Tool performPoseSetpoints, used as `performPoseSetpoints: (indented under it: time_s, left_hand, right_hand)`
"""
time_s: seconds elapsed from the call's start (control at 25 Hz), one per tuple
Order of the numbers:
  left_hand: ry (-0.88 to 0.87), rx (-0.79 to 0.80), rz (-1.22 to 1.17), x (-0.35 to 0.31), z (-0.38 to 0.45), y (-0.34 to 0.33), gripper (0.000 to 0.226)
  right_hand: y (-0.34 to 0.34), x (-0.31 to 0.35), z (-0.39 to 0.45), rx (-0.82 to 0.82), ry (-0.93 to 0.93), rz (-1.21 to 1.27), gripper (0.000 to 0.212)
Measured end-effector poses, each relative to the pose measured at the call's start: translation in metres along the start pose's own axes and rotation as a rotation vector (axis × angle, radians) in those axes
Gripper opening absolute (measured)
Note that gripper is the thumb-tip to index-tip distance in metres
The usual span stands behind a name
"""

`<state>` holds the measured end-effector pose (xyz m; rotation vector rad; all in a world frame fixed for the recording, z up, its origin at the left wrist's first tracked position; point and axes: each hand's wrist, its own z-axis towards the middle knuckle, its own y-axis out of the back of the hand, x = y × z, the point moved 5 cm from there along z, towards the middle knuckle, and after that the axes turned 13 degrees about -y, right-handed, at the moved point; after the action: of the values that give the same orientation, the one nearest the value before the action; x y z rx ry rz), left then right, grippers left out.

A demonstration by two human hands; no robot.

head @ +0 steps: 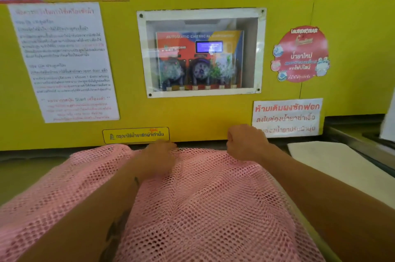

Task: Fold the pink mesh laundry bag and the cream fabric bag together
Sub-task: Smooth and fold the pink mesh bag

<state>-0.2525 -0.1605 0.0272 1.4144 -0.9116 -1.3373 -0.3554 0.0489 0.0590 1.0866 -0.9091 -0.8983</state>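
Note:
The pink mesh laundry bag [198, 204] lies spread over the grey surface, reaching from the near edge to the yellow wall. My left hand [159, 156] pinches the bag's far edge near its middle. Further right on that far edge, my right hand [245, 144] is a closed fist on the mesh. The cream fabric bag [333, 163] lies flat to the right of the pink bag, apart from both hands. A thin cream strip shows along the pink bag's right side, under my right forearm.
A yellow wall panel [192, 116] stands right behind the bags, with a white-framed dispenser window [201, 52] and paper notices. Grey worktop [32, 172] shows to the left of the pink bag. A metal rim [363, 144] runs at the far right.

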Motion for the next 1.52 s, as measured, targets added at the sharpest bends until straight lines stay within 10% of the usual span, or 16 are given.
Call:
performPoseSetpoints:
  time_s: [0.32,0.52,0.64,0.84,1.08,1.32,1.52]
  left_hand:
    - [0.132,-0.332,0.167,0.101,-0.069,0.067,0.024]
    - [0.171,0.024,0.149,0.168,-0.105,0.029,0.053]
    - [0.252,0.120,0.106,0.196,-0.108,0.026,0.076]
    - [0.404,0.148,0.009,0.222,-0.130,0.039,0.087]
    - [0.192,-0.162,0.242,0.198,-0.105,0.059,0.062]
    - [0.160,0.060,0.045,0.247,-0.083,0.032,0.101]
    - [0.105,-0.028,0.038,0.240,-0.089,0.048,0.079]
  right_hand:
    - [-0.028,0.037,-0.016,0.261,0.109,-0.183,0.040]
    - [-0.018,0.085,-0.026,0.109,0.126,-0.292,0.052]
    - [-0.044,0.138,-0.032,0.363,0.265,-0.007,0.072]
    - [-0.080,0.161,-0.037,0.568,0.247,-0.246,0.093]
    - [-0.053,0.159,-0.040,0.356,0.233,-0.155,0.080]
    - [-0.080,0.123,-0.051,0.454,0.124,-0.091,0.120]
    - [-0.040,0.120,-0.074,0.325,0.201,0.101,0.067]
